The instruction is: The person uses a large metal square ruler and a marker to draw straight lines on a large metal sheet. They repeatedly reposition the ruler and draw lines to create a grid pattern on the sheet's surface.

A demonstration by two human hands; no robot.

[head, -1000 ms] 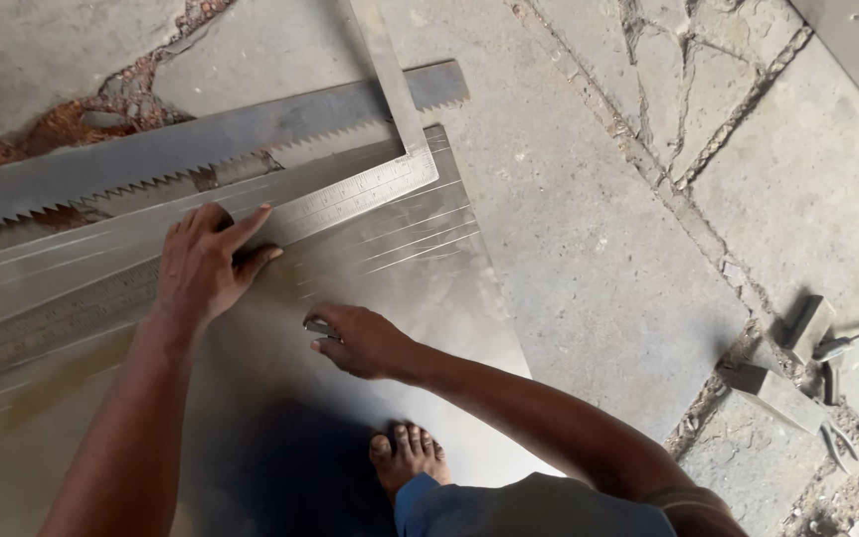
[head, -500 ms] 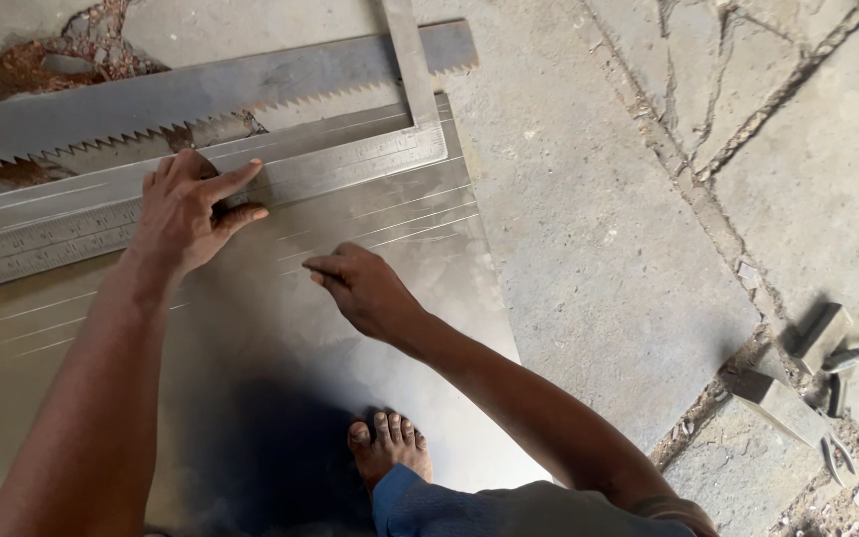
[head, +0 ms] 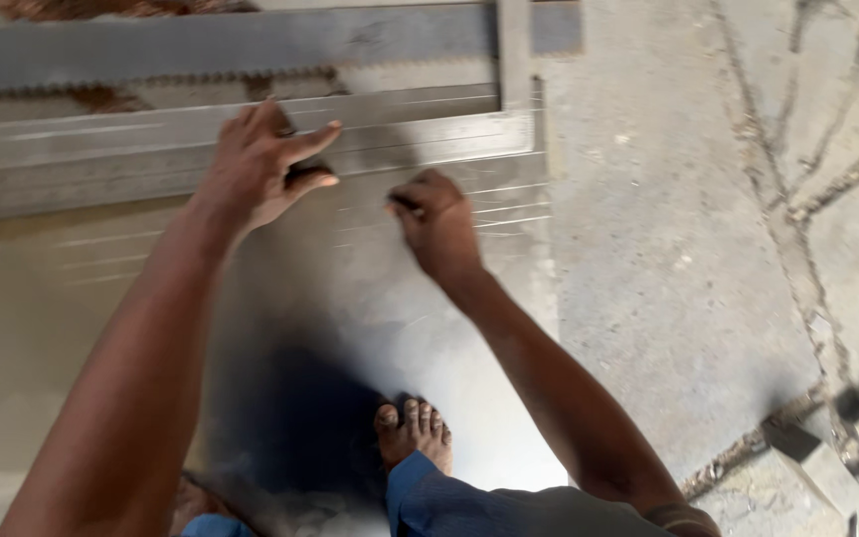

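Metal sheet (head: 370, 298): lay flat on the concrete floor (head: 668, 249), a bare foot (head: 415, 433) standing on its near part, apparently steadying it.
Straightedge (head: 151, 164): lay across the sheet's far edge.
Left hand (head: 260, 164): fingers spread, pressing the straightedge down, likely against slipping.
Right hand (head: 439, 224): just right of the straightedge hand, fingers clenched around a small dark tool, tip on the sheet.

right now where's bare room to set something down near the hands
Bare concrete floor right of the metal sheet, up to the scrap pieces. Bare sheet left of the left arm too. Crowded at the top: left hand on the straightedge, right hand, toothed bar.
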